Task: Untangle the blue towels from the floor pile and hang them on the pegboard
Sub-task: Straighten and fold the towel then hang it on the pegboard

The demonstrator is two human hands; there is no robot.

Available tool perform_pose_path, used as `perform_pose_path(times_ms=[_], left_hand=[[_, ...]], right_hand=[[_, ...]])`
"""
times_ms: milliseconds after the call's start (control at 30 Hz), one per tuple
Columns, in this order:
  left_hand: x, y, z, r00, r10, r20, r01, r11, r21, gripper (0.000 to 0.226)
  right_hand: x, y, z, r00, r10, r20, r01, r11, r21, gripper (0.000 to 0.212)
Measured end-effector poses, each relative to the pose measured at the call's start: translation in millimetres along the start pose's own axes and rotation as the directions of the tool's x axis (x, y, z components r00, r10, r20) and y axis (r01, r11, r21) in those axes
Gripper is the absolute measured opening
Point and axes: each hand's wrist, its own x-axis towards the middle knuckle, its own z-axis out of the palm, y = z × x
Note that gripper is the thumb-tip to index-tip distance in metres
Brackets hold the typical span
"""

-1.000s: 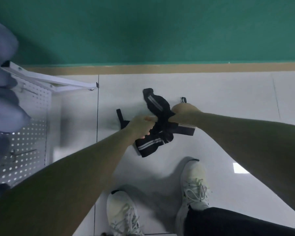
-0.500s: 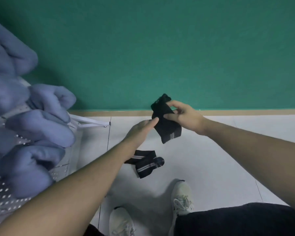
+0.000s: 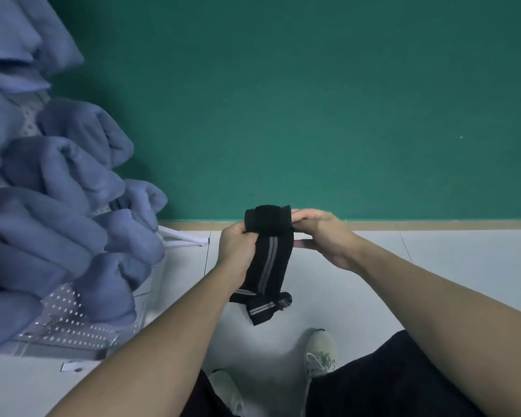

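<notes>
Several blue towels (image 3: 57,206) hang bunched on the white pegboard (image 3: 69,326) at the left. In front of me I hold up a black sock with grey stripes (image 3: 271,254), stretched by its cuff. My left hand (image 3: 238,245) grips the cuff's left side and my right hand (image 3: 319,233) pinches its right side. More black striped socks (image 3: 262,310) lie on the floor right below the held one.
A green wall (image 3: 313,100) with a tan baseboard (image 3: 433,225) stands ahead. The floor is pale tile (image 3: 448,266). My two white shoes (image 3: 321,353) stand near the bottom. The pegboard's white foot bracket (image 3: 181,237) juts toward the middle.
I have stood up from the floor pile and lifted one black sock. Both hands now hold its cuff and the sock hangs straight down between them.
</notes>
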Motion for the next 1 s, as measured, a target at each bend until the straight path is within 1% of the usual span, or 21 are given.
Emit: perform_pose_path(times_ms=[67, 100, 133, 200, 233, 267, 300, 333, 367, 433, 467, 500, 567, 633, 700, 767, 800, 867, 900, 933, 1000], left_hand=[[0, -2, -8, 0.996, 0.083, -0.035, -0.078, 0.989, 0.127, 0.022], [1, -3, -12, 0.984, 0.178, -0.027, -0.166, 0.955, 0.246, 0.027], [2, -4, -17, 0.956, 0.295, 0.000, -0.272, 0.882, 0.385, 0.030], [1, -4, -24, 0.860, 0.495, 0.121, -0.459, 0.649, 0.607, 0.035], [2, -5, -28, 0.819, 0.547, 0.176, -0.513, 0.557, 0.654, 0.036], [1, -3, -30, 0.798, 0.566, 0.207, -0.538, 0.512, 0.669, 0.038], [3, -6, -31, 0.799, 0.564, 0.207, -0.536, 0.514, 0.670, 0.041], [5, -8, -32, 0.822, 0.539, 0.184, -0.513, 0.562, 0.649, 0.044], [7, -10, -32, 0.861, 0.486, 0.149, -0.471, 0.654, 0.592, 0.047], [5, -9, -33, 0.942, 0.316, 0.110, -0.334, 0.874, 0.354, 0.053], [2, -7, -33, 0.970, 0.220, 0.107, -0.239, 0.944, 0.227, 0.057], [-1, -4, -33, 0.983, 0.146, 0.112, -0.160, 0.979, 0.128, 0.058], [-3, 3, -35, 0.992, 0.075, 0.097, -0.072, 0.997, -0.040, 0.053], [-6, 10, -35, 0.995, 0.048, 0.083, -0.032, 0.982, -0.189, 0.033], [-7, 14, -34, 0.997, 0.037, 0.073, -0.017, 0.965, -0.261, 0.022], [-2, 9, -32, 0.996, 0.066, 0.061, -0.051, 0.973, -0.225, 0.027], [-2, 7, -32, 0.993, 0.098, 0.062, -0.086, 0.981, -0.173, 0.035], [0, 2, -33, 0.984, 0.167, 0.061, -0.163, 0.984, -0.078, 0.049], [0, 2, -32, 0.977, 0.208, 0.050, -0.206, 0.977, -0.054, 0.052], [-3, 4, -30, 0.969, 0.243, 0.040, -0.241, 0.969, -0.059, 0.055], [-10, 11, -26, 0.962, 0.273, 0.026, -0.269, 0.957, -0.106, 0.059]], right_hand=[[-4, 3, 3, 0.996, 0.063, 0.059, -0.064, 0.998, 0.019, 0.039], [-5, 4, 4, 0.991, 0.093, 0.097, -0.096, 0.995, 0.031, 0.039], [-6, 3, 6, 0.986, 0.110, 0.126, -0.117, 0.992, 0.048, 0.038], [-6, 0, 8, 0.988, 0.109, 0.107, -0.120, 0.988, 0.100, 0.039], [-4, -2, 8, 0.993, 0.099, 0.061, -0.106, 0.986, 0.125, 0.038], [-2, -3, 7, 0.995, 0.095, 0.017, -0.097, 0.985, 0.140, 0.036], [-1, -3, 6, 0.996, 0.094, -0.001, -0.093, 0.986, 0.141, 0.032], [-1, -2, 5, 0.995, 0.096, 0.007, -0.097, 0.988, 0.121, 0.028], [-2, -1, 4, 0.994, 0.104, 0.024, -0.106, 0.990, 0.092, 0.024], [-3, 4, 2, 0.993, 0.117, 0.020, -0.118, 0.990, 0.074, 0.014], [-3, 5, 0, 0.993, 0.116, 0.002, -0.116, 0.990, 0.084, 0.012], [-3, 7, -1, 0.994, 0.110, -0.011, -0.109, 0.990, 0.089, 0.013], [-4, 9, -4, 0.996, 0.085, -0.009, -0.084, 0.993, 0.079, 0.015], [-6, 9, -6, 0.998, 0.062, 0.019, -0.063, 0.992, 0.105, 0.020], [-7, 10, -6, 0.998, 0.055, 0.043, -0.060, 0.990, 0.126, 0.033], [-7, 12, -5, 0.996, 0.073, 0.058, -0.078, 0.993, 0.085, 0.040], [-6, 14, -4, 0.994, 0.088, 0.065, -0.092, 0.994, 0.054, 0.039], [-6, 15, 2, 0.992, 0.114, 0.062, -0.115, 0.993, 0.025, 0.028], [-6, 16, 5, 0.992, 0.121, 0.045, -0.123, 0.991, 0.044, 0.017], [-5, 17, 8, 0.993, 0.118, 0.019, -0.119, 0.990, 0.081, 0.015], [-3, 17, 13, 0.996, 0.082, -0.038, -0.077, 0.989, 0.124, 0.035]])
